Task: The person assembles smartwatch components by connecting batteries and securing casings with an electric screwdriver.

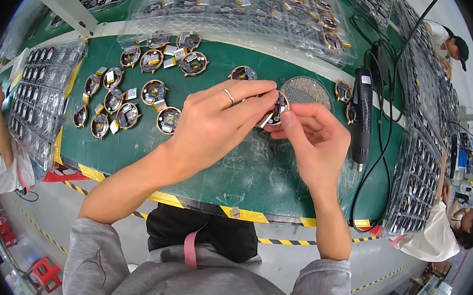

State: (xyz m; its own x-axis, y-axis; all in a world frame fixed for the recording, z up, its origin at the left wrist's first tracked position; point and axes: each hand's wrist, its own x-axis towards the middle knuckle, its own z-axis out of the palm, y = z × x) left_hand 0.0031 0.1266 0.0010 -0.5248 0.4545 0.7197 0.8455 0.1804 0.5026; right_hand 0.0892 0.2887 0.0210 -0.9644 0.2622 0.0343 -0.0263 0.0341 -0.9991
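Between my hands, over the middle of the green mat, is an open round watch case (277, 110) with a copper-coloured rim and electronics inside. My right hand (318, 141) grips its edge between thumb and fingers. My left hand (216, 117) reaches over from the left, fingers closed together at the case; what its fingertips pinch is hidden. A round dish of tiny screws (308, 89) lies just behind my right hand. Another watch case (243, 73) sits behind my left hand. To the left lie several more open watch cases (153, 92), some with silver batteries on yellow flex strips.
A black electric screwdriver (361, 117) lies at the right beside a looping black cable (385, 156). Clear plastic trays of watch parts (227, 10) stand behind, with more trays at left (42, 100) and right (417, 187). Yellow-black tape (241, 213) marks the front edge. Other people sit at both sides.
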